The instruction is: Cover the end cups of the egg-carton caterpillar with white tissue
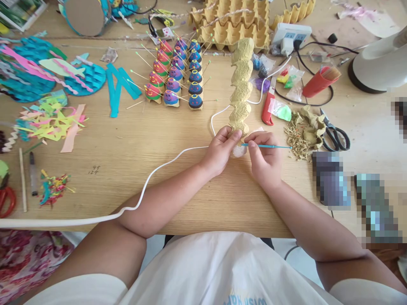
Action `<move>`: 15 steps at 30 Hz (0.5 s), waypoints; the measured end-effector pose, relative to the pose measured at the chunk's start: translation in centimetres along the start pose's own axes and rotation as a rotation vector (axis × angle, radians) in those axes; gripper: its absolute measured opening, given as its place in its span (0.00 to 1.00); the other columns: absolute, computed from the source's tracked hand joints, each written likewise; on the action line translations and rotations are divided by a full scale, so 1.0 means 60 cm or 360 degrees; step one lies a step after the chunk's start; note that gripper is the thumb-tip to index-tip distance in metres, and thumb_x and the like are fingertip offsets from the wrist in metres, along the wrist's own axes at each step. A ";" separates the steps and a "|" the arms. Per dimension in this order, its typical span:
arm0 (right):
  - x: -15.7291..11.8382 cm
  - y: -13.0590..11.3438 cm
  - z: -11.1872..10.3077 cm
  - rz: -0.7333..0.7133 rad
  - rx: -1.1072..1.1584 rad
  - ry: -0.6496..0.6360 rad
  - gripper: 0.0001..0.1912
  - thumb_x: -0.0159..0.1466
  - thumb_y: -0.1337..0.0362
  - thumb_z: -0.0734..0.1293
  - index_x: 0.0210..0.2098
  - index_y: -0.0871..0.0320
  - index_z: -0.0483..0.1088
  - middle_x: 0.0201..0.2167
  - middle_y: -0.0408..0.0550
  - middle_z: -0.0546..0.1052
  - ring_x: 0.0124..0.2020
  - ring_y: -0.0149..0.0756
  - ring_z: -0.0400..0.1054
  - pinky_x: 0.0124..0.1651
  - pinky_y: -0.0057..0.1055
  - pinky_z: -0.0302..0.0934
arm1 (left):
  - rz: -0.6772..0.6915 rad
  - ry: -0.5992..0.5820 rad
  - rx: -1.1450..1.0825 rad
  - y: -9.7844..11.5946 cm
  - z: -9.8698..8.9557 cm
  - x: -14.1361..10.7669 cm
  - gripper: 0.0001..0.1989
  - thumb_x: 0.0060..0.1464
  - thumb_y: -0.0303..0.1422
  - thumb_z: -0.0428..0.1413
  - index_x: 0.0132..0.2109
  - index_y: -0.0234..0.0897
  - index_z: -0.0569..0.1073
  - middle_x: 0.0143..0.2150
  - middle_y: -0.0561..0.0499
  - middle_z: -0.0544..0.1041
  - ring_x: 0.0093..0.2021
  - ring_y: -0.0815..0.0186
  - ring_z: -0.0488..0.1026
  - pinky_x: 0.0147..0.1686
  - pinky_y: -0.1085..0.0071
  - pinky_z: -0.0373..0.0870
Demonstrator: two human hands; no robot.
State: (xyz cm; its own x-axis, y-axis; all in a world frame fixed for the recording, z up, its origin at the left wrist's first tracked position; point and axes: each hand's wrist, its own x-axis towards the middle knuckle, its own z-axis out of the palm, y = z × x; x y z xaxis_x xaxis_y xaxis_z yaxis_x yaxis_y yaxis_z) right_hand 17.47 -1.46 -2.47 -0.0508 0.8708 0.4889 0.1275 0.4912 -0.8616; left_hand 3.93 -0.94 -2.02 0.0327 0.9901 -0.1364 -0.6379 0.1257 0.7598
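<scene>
My left hand [220,151] grips the near end of a bare yellow-brown egg carton strip [241,84], which points away from me in a row of bumps. In my right hand [266,160], pinched between thumb and fingers, is a thin blue stick-like tool [269,146]. Its inner end meets the strip's near end, where a whitish lump [239,151] shows; what the lump is I cannot tell. Left of the strip stand painted egg carton caterpillars [173,84] in three rows, with smiling faces and sticks as feelers.
A red-handled cutter [268,109], carton scraps [307,131] and black scissors [335,134] lie to the right. A power strip [291,34] and stacked egg trays [233,25] stand behind. A white cable [165,164] crosses my left forearm. Paper strips [54,118] lie left.
</scene>
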 end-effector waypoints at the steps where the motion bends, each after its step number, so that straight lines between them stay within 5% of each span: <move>1: 0.000 0.001 0.000 0.0023 0.0017 0.0002 0.09 0.73 0.60 0.69 0.37 0.51 0.68 0.39 0.46 0.78 0.41 0.39 0.74 0.50 0.43 0.69 | 0.0002 -0.0001 -0.0010 0.000 0.000 0.000 0.20 0.62 0.40 0.70 0.33 0.38 0.67 0.30 0.59 0.67 0.30 0.74 0.63 0.33 0.76 0.64; 15: 0.000 -0.001 0.000 -0.0050 -0.0053 -0.0099 0.08 0.71 0.63 0.69 0.35 0.52 0.68 0.38 0.46 0.78 0.42 0.39 0.74 0.50 0.43 0.69 | -0.0055 0.0058 -0.0013 0.008 0.006 -0.003 0.21 0.62 0.37 0.70 0.32 0.38 0.65 0.30 0.59 0.66 0.31 0.74 0.63 0.36 0.77 0.65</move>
State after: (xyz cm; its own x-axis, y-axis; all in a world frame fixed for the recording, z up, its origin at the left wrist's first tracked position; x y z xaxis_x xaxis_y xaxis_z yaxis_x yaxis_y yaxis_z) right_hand 17.44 -1.50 -2.40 -0.1164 0.8550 0.5053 0.1580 0.5182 -0.8405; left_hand 3.86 -1.03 -1.40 0.0269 0.9823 -0.1855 -0.6430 0.1591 0.7491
